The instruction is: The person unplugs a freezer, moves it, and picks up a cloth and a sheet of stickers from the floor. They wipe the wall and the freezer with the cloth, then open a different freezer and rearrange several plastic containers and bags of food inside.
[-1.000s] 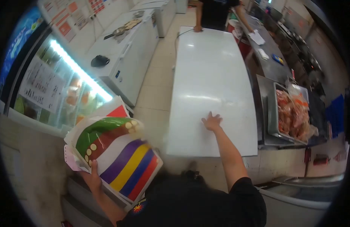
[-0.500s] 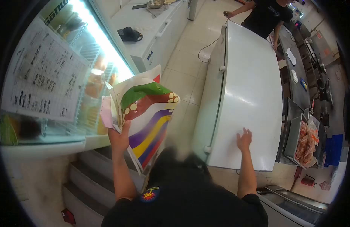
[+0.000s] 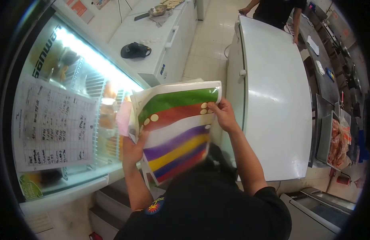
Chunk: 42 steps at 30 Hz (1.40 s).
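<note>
A stack of large sheets (image 3: 179, 130), striped green, red, white, purple and yellow, is spread in front of my body. My left hand (image 3: 134, 151) grips its left edge, thumb on the front and the other fingers hidden behind. At the upper right edge my right hand (image 3: 224, 114) pinches the sheets near some pale oval spots. A pink paper (image 3: 124, 119) sticks out on the left, beside my left hand. The lower part of the sheets is blurred.
To the left stands a lit glass-door fridge (image 3: 103, 182) with a handwritten list (image 3: 53, 124) on it. A black cap (image 3: 135, 50) lies on a chest freezer (image 3: 153, 69). A white cabinet (image 3: 277, 112) stands at right, a meat tray (image 3: 324, 140) beyond. A co-worker (image 3: 273, 14) stands behind the cabinet.
My right hand has moved left from over the white cabinet and taken the sheets' right edge. The sheets are now spread flatter and face me. The view has shifted.
</note>
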Each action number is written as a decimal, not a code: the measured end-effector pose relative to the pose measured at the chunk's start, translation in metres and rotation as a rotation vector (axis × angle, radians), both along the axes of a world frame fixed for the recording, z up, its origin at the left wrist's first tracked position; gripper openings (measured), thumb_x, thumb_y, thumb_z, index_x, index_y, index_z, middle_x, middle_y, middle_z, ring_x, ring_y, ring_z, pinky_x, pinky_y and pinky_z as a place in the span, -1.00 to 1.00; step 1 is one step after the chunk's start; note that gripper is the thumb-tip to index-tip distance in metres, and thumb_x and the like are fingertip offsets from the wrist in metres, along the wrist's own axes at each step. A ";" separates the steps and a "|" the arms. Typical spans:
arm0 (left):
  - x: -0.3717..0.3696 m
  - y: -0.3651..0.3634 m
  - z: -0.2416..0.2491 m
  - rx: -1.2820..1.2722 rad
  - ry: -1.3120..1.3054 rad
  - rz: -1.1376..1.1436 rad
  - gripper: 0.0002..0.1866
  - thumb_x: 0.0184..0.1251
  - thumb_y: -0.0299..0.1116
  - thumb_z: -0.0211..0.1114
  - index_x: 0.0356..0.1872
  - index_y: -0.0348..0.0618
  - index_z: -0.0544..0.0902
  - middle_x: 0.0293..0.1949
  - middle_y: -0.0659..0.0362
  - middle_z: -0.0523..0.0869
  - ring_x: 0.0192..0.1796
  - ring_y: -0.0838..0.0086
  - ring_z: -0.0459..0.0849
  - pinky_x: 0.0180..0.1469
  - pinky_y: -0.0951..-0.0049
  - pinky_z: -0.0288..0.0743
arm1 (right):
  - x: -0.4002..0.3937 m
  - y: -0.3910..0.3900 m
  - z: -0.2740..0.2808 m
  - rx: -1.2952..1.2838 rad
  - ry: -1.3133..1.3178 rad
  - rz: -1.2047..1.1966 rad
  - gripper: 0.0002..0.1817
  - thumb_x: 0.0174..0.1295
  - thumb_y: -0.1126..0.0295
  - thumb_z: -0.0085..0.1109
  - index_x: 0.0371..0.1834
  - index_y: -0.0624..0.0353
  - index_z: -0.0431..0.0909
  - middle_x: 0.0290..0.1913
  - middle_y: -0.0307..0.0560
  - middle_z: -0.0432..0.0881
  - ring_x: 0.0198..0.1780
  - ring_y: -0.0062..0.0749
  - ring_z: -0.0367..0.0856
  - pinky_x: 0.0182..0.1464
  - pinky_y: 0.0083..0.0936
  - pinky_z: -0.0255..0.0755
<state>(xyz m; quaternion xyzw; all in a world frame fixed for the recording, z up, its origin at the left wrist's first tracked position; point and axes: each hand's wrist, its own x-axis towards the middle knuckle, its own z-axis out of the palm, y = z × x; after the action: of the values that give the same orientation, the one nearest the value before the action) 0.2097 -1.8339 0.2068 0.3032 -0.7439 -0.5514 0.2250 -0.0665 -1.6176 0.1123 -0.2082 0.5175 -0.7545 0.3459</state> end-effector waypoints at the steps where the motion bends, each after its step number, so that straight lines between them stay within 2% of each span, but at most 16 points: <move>1: -0.008 -0.002 0.002 0.011 0.030 -0.005 -0.40 0.31 -0.42 0.49 0.34 -0.32 0.50 0.18 0.05 0.68 0.19 0.36 0.65 0.26 0.30 0.51 | -0.006 -0.009 0.006 -0.037 0.044 -0.068 -0.75 0.49 0.44 0.26 0.15 0.26 0.62 -0.13 -0.15 0.78 -0.23 -0.52 0.73 -0.14 -0.56 0.61; 5: -0.047 -0.014 -0.005 0.101 0.061 -0.018 -0.42 0.31 -0.47 0.48 0.34 -0.30 0.52 0.19 0.08 0.69 0.19 0.36 0.65 0.28 0.31 0.51 | -0.052 -0.040 -0.010 0.002 0.138 -0.131 -0.67 0.48 0.34 0.27 0.21 0.26 0.57 -0.03 -0.13 0.76 -0.08 -0.49 0.72 -0.01 -0.48 0.60; 7: -0.081 -0.019 -0.002 0.307 0.170 -0.081 -0.44 0.29 -0.54 0.45 0.33 -0.28 0.54 0.20 0.11 0.70 0.23 0.37 0.64 0.30 0.32 0.50 | -0.076 -0.058 -0.023 -0.053 0.069 -0.312 -0.50 0.46 0.23 0.28 0.36 0.23 0.46 0.18 -0.09 0.67 0.14 -0.42 0.64 0.16 -0.39 0.55; 9: -0.122 -0.031 -0.006 0.277 0.132 -0.127 -0.44 0.29 -0.57 0.44 0.33 -0.27 0.55 0.20 0.12 0.70 0.24 0.38 0.64 0.30 0.33 0.50 | -0.108 -0.064 -0.042 -0.065 -0.224 -0.103 -0.32 0.42 0.14 0.29 0.51 0.19 0.30 0.36 -0.07 0.52 0.29 -0.35 0.53 0.27 -0.31 0.47; 11: -0.175 -0.045 -0.007 0.154 0.109 -0.244 -0.43 0.29 -0.61 0.43 0.35 -0.27 0.54 0.19 0.13 0.72 0.24 0.39 0.66 0.30 0.33 0.52 | -0.149 -0.055 -0.121 -0.210 -0.312 0.143 -0.26 0.38 0.12 0.35 0.52 0.19 0.26 0.33 -0.09 0.54 0.31 -0.32 0.53 0.31 -0.29 0.47; 12: -0.203 -0.052 -0.008 0.142 0.110 -0.222 -0.43 0.29 -0.61 0.43 0.35 -0.27 0.54 0.19 0.13 0.72 0.24 0.39 0.66 0.30 0.33 0.52 | -0.163 -0.054 -0.120 -0.298 -0.403 0.136 -0.27 0.34 0.16 0.40 0.48 0.19 0.29 0.29 -0.10 0.58 0.29 -0.32 0.56 0.29 -0.29 0.50; 14: -0.248 -0.068 -0.011 0.273 -0.040 -0.153 -0.43 0.30 -0.55 0.46 0.35 -0.28 0.54 0.19 0.13 0.72 0.21 0.40 0.67 0.28 0.32 0.53 | -0.193 -0.047 -0.112 -0.379 -0.520 0.138 -0.27 0.30 0.19 0.46 0.44 0.19 0.33 0.24 -0.10 0.62 0.27 -0.31 0.59 0.28 -0.29 0.52; 18: -0.320 -0.106 -0.032 0.099 -0.195 -0.041 -0.45 0.34 -0.44 0.49 0.32 -0.31 0.53 0.15 0.06 0.73 0.20 0.37 0.68 0.24 0.32 0.57 | -0.260 -0.052 -0.093 -0.050 -0.335 -0.008 -0.30 0.24 0.38 0.52 0.40 0.20 0.36 0.18 -0.08 0.67 0.14 -0.32 0.69 0.15 -0.32 0.62; 23: -0.359 -0.145 -0.053 0.247 -0.146 0.074 -0.34 0.49 -0.20 0.43 0.45 -0.31 0.38 0.27 0.05 0.65 0.30 0.33 0.62 0.31 0.29 0.52 | -0.320 -0.075 -0.050 -0.016 -0.313 -0.010 -0.39 0.25 0.45 0.49 0.35 0.23 0.43 0.13 -0.10 0.70 0.07 -0.35 0.72 0.11 -0.37 0.64; 25: -0.370 -0.164 -0.066 0.239 -0.079 0.136 -0.34 0.50 -0.21 0.41 0.46 -0.32 0.38 0.30 0.05 0.63 0.31 0.33 0.61 0.33 0.29 0.51 | -0.339 -0.089 -0.036 -0.068 -0.219 -0.147 -0.51 0.30 0.45 0.42 0.27 0.20 0.51 0.01 -0.19 0.74 -0.08 -0.48 0.73 -0.06 -0.48 0.62; 28: -0.389 -0.199 -0.080 0.365 0.009 0.249 -0.34 0.52 -0.25 0.38 0.48 -0.34 0.36 0.36 0.03 0.58 0.36 0.32 0.58 0.37 0.30 0.46 | -0.390 -0.081 -0.034 0.120 -0.152 -0.188 -0.50 0.29 0.45 0.41 0.28 0.22 0.50 0.03 -0.16 0.72 -0.06 -0.46 0.72 -0.04 -0.47 0.62; 31: -0.413 -0.254 -0.127 0.328 0.188 0.426 -0.45 0.48 -0.25 0.41 0.35 -0.34 0.52 0.17 0.09 0.73 0.18 0.36 0.69 0.27 0.31 0.52 | -0.428 -0.091 -0.011 0.131 -0.046 -0.235 -0.49 0.28 0.47 0.41 0.28 0.29 0.49 0.09 -0.09 0.70 0.00 -0.40 0.71 0.02 -0.45 0.60; 33: -0.434 -0.303 -0.153 0.401 0.161 0.440 -0.36 0.51 -0.31 0.38 0.49 -0.34 0.36 0.38 0.05 0.57 0.37 0.30 0.57 0.36 0.29 0.48 | -0.451 -0.100 -0.003 0.165 0.025 -0.273 -0.48 0.29 0.47 0.41 0.28 0.33 0.48 0.10 -0.07 0.70 0.02 -0.36 0.70 0.09 -0.43 0.58; 37: -0.494 -0.391 -0.160 0.699 0.478 0.403 -0.37 0.50 -0.31 0.38 0.50 -0.20 0.37 0.30 0.08 0.62 0.32 0.25 0.62 0.35 0.14 0.55 | -0.471 -0.130 0.015 0.333 0.138 -0.376 -0.48 0.30 0.48 0.42 0.29 0.34 0.47 0.09 -0.05 0.70 0.03 -0.35 0.71 0.12 -0.42 0.57; 40: -0.531 -0.469 -0.171 0.884 0.511 0.408 -0.35 0.49 -0.26 0.39 0.52 -0.14 0.36 0.27 0.08 0.64 0.27 0.24 0.67 0.33 0.08 0.57 | -0.488 -0.165 0.033 0.401 0.102 -0.366 -0.49 0.30 0.50 0.43 0.29 0.34 0.47 0.10 -0.03 0.71 0.07 -0.33 0.70 0.15 -0.39 0.57; 42: -0.543 -0.514 -0.215 0.895 0.344 0.404 -0.35 0.48 -0.25 0.38 0.49 -0.22 0.37 0.26 0.07 0.66 0.22 0.21 0.70 0.29 0.14 0.58 | -0.491 -0.186 0.043 0.402 0.070 -0.400 -0.48 0.31 0.51 0.42 0.29 0.33 0.46 0.12 -0.02 0.70 0.08 -0.32 0.70 0.16 -0.38 0.57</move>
<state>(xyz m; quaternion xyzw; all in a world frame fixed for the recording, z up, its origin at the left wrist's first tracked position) -0.3334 -2.3476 -0.0084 0.4123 -0.3140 -0.8029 0.2944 -0.5577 -1.8041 0.1549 -0.0551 0.6993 -0.6822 0.2063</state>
